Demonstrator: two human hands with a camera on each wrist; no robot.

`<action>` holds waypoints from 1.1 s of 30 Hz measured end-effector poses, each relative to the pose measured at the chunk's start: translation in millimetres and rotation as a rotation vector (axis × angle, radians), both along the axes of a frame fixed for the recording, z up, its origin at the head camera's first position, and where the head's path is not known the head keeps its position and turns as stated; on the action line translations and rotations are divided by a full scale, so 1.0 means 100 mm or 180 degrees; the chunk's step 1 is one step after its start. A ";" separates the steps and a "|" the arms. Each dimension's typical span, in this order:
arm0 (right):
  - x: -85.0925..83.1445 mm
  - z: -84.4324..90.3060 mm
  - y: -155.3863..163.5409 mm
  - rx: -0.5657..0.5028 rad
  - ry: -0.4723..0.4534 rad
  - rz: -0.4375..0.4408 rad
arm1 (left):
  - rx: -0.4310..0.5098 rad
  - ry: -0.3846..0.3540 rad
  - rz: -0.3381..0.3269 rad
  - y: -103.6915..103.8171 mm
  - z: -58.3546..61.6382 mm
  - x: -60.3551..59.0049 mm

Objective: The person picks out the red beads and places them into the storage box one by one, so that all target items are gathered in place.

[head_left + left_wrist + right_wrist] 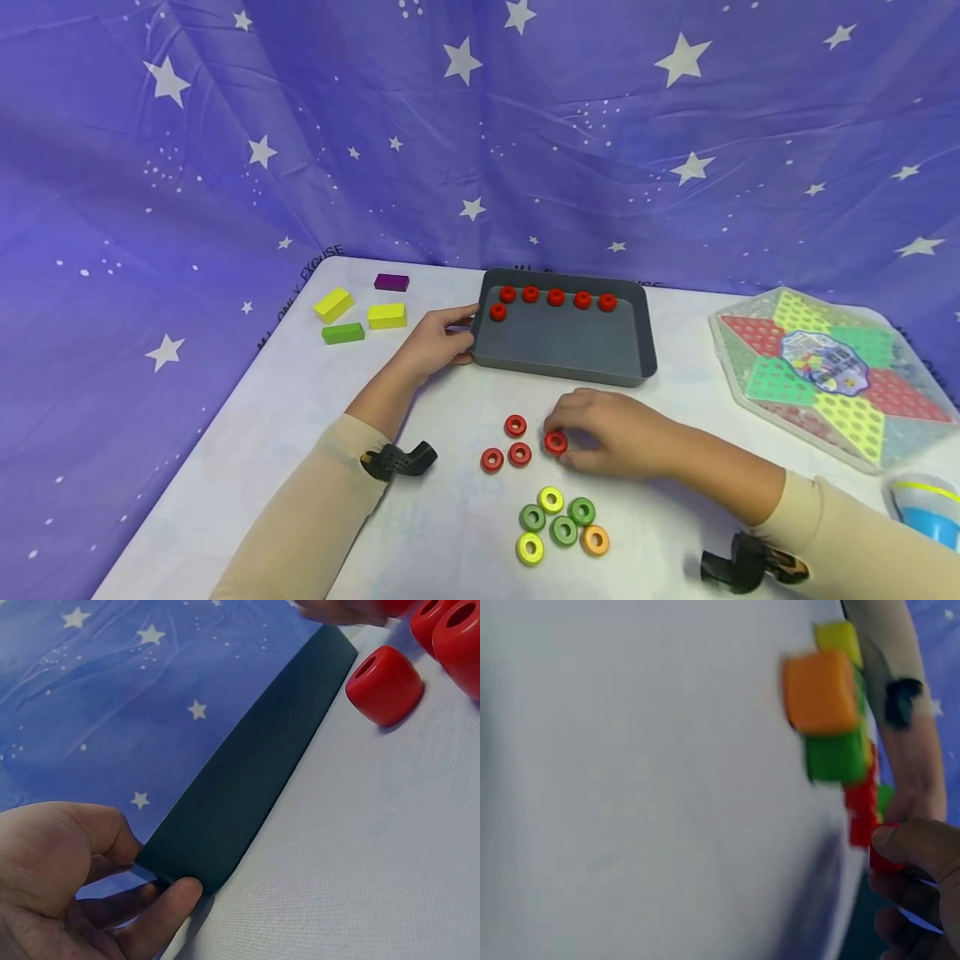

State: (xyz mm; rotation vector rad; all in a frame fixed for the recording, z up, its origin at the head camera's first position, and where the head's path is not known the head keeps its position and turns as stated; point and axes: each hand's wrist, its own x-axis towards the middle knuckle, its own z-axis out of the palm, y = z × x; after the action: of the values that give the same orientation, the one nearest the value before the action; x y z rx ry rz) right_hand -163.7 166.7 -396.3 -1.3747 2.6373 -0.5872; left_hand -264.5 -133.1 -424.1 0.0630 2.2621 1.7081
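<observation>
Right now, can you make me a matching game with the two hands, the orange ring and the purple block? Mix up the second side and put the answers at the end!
Column one
1. left hand
2. right hand
3. orange ring
4. purple block

Column two
A. grouped with green rings and yellow rings
B. pinching a red ring
C. grouped with two yellow blocks and a green block
D. holding the left end of the gray tray

Right pairs: 1-D, 2-B, 3-A, 4-C
</observation>
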 end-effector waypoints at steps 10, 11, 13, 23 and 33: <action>-0.78 0.56 0.30 0.0271 -0.0056 -0.0225 | -0.0031 -0.0023 0.0016 -0.02 -0.02 0.00; -0.86 0.60 0.30 0.0287 -0.0087 -0.0222 | -0.0031 -0.0020 0.0014 -0.02 -0.02 0.00; -1.03 0.66 0.28 0.0316 -0.0121 -0.0195 | -0.0028 -0.0025 0.0018 -0.01 -0.02 0.00; -1.63 0.65 -0.01 0.0517 -0.0003 -0.0026 | -0.0034 -0.0008 0.0026 0.00 0.01 0.00; -1.91 0.49 -0.40 0.0800 0.0064 0.0056 | -0.0043 -0.0022 0.0021 0.01 -0.01 -0.02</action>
State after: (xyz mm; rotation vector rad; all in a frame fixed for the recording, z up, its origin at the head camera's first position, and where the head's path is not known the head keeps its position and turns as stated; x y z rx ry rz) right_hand -355.2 126.2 -347.1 -1.3323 2.6024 -0.2300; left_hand -266.3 -132.1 -424.9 0.0466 2.2711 1.6936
